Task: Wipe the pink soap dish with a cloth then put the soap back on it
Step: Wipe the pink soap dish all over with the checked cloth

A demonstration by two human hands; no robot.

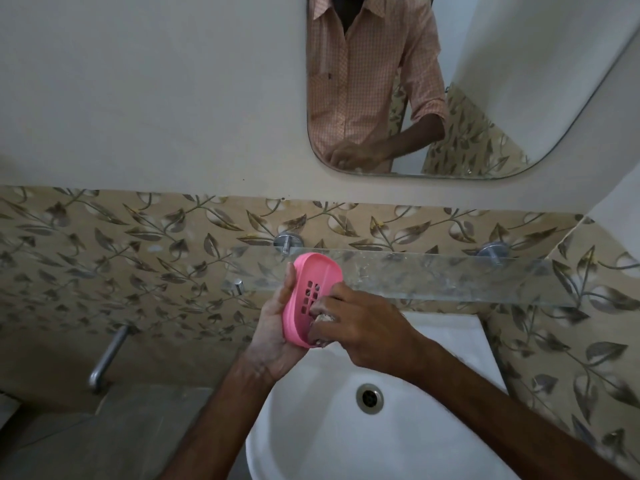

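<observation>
Fingers [320,303] of our right hand [363,327] are bunched together and clamped on a small pale cloth [325,318], pressing it into the pink soap dish [308,292]. Our left hand [273,330] cups that dish from below and from its 9 o'clock side, thumb laid along the rim, so its fingers are closed on the dish. We hold the dish tilted, its slotted inner face turned toward us, its far end at 12 o'clock just in front of the glass shelf [433,275]. We hold it above the rim of the white sink [311,427], whose drain [369,398] lies toward 5 o'clock of the dish. At 9 o'clock, well apart, a metal tap [107,355] sticks out of the leaf-patterned tiles [138,244]. At 12 o'clock hangs a mirror [485,98] reflecting our checked shirt. We cannot see the soap.
</observation>
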